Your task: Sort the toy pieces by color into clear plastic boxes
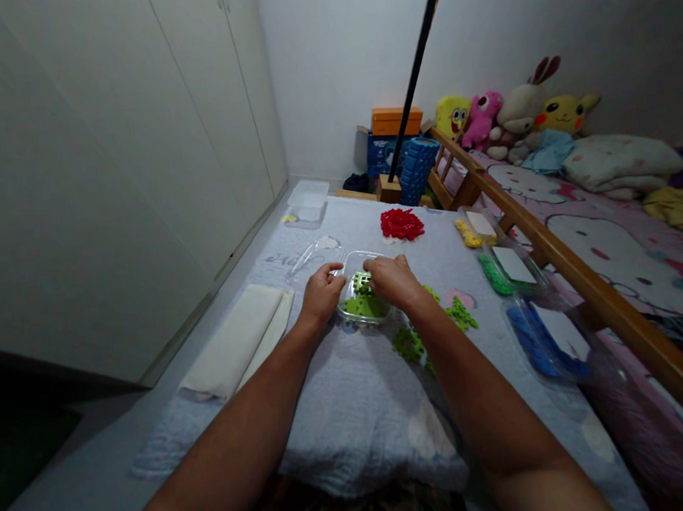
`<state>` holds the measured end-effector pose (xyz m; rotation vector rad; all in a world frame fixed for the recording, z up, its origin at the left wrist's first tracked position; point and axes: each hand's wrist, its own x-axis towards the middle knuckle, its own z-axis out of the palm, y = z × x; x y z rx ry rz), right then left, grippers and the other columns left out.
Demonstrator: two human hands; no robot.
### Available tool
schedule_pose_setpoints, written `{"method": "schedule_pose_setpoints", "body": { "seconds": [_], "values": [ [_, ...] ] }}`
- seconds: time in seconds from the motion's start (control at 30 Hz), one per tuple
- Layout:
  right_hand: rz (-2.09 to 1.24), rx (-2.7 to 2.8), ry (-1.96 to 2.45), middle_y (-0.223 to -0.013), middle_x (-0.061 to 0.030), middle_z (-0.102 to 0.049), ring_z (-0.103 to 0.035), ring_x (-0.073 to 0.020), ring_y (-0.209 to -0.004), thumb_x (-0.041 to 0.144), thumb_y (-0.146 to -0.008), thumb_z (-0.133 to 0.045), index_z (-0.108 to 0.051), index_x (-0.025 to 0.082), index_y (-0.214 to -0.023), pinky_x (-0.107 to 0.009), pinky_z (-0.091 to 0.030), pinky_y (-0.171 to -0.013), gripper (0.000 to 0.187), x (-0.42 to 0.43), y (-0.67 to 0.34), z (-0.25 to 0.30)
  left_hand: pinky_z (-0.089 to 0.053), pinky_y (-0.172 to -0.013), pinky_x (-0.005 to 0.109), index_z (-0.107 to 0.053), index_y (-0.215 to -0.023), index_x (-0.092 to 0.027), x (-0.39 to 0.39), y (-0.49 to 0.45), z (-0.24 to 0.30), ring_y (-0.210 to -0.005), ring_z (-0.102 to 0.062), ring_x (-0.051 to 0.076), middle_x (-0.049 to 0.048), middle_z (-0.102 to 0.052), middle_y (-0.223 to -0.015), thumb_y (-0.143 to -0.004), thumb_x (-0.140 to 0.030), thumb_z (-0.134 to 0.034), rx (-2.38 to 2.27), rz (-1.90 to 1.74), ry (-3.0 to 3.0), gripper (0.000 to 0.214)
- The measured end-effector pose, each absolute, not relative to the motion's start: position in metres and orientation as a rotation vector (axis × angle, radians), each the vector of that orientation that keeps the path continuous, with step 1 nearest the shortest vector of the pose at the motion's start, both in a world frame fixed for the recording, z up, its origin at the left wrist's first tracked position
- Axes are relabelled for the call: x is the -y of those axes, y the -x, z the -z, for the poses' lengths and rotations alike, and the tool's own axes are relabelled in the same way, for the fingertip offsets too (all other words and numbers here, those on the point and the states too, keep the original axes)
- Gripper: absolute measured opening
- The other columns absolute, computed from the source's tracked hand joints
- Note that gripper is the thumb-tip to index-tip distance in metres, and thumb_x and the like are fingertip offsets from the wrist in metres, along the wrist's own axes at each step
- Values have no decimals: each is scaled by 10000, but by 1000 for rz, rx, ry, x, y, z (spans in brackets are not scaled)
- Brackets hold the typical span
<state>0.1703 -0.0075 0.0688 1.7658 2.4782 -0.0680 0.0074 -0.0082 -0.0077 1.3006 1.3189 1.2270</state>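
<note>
Two bare forearms reached over a pale grey quilted mat (351, 409) on the floor. The left hand (321, 294) gripped the near-left rim of a clear, shallow plastic tray (361, 304) w/ light-green plastic building pieces in it, fingers curled on the edge; the right hand (394, 280) was pinched shut on a small green gridded plastic block (362, 283) just above the tray, mid-mat. Tray looked thin, light & flexy, prob. best held by its rim; the block looked stiff, light, knobbly, easy to grip by its sides. Loose green pieces (459, 314) lay just right of the tray. A folded cream cloth (236, 340) sat at left, a clear lid (312, 257) behind. Along the right: trays of blue pieces (535, 344), green pieces (493, 273), yellow pieces (468, 235). Farther off, a red pile (401, 223), a wooden bed rail (574, 272), soft plush toys (518, 110) by the wall.
</note>
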Motion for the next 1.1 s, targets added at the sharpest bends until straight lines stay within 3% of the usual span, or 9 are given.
{"method": "schedule_pose_setpoints", "body": {
  "seconds": [0.27,0.47,0.8,1.1],
  "values": [
    [162,-2609,-1983,-1269,-136,-733,-641,-273,-1189,175,-961,-498,-691,196,-1218,-460,-316,-1042,322,11,-194,-72,-284,-513,243,-703,-1093,-135,8,-7,8,-516,-423,124,-68,-449,-562,-745,-351,-635,-1335,-1228,-1302,415],
    [113,-2514,-2295,-1274,-129,-734,-647,-272,-1178,203,-942,-534,-700,194,-1228,-427,-367,-1013,331,13,-248,-74,-276,-514,242,-706,-1097,-137,8,-7,9,-510,-391,119,-74,-427,-562,-752,-362,-630,-1342,-1225,-1314,419],
    [237,-2092,-2145,-1310,-162,-677,-619,-343,-1204,376,-853,-699,-711,220,-1251,-435,-440,-946,428,35,-280,-40,-277,-512,243,-707,-1095,-141,11,-8,4,-505,-379,118,-79,-420,-555,-740,-364,-633,-1351,-1221,-1304,425],
    [182,-2110,-2214,-1264,-181,-654,-624,-345,-1148,301,-845,-696,-698,199,-1218,-424,-454,-913,386,36,-277,-31,-265,-513,242,-711,-1078,-149,9,-8,7,-508,-371,118,-75,-420,-563,-737,-363,-637,-1352,-1236,-1305,409]
  ]
}}
